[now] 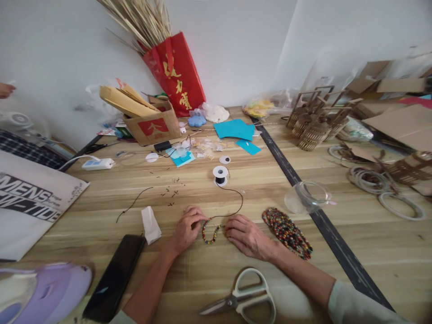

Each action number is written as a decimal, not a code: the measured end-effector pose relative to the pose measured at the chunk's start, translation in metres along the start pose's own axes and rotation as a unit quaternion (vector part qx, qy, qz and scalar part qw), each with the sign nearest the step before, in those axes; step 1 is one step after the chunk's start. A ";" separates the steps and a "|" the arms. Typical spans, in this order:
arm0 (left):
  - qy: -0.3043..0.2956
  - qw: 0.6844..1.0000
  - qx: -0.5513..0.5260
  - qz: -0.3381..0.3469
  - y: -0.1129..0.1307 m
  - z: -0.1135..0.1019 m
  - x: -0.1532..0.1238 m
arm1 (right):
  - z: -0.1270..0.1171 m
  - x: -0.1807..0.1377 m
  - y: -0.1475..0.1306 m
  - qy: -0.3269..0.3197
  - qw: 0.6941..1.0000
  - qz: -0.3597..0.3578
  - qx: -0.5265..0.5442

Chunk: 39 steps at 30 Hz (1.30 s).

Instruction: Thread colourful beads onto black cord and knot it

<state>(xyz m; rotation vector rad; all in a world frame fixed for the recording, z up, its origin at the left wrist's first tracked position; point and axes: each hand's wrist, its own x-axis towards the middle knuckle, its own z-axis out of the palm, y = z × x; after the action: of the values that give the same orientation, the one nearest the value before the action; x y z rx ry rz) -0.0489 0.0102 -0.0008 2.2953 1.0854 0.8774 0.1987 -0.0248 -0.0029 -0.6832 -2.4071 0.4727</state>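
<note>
A short strand of multicoloured beads [211, 240] hangs in a U shape on the wooden table between my two hands. My left hand [188, 228] pinches its left end, where dark cord shows. At the strand's other end, my right hand [248, 237] has its fingers closed and rests against the table; its fingertips are partly hidden. A black cord [242, 202] loops from a white spool [220, 180] down to the strand between the hands. To the right of my right hand lies a coiled heap of similar bead strings [286, 232]. White-handled scissors [241, 299] lie nearer me.
A black phone [116, 276] and folded white paper [150, 225] lie left of my left forearm. Small dark cord scraps [173, 194] are scattered beyond. Blue cards [234, 129], a red bag [173, 74], and woven baskets [310, 130] stand farther back. At the far left another person's hand [6, 90] shows.
</note>
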 end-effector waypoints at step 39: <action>-0.003 0.998 -0.056 -0.008 -0.001 -0.003 -0.001 | 0.001 0.000 0.001 -0.004 1.000 0.002 0.000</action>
<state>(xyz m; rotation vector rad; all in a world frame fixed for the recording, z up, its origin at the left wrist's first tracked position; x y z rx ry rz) -0.0518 0.0108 0.0000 2.1944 1.0244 0.9024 0.1982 -0.0240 -0.0041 -0.6883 -2.4133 0.4793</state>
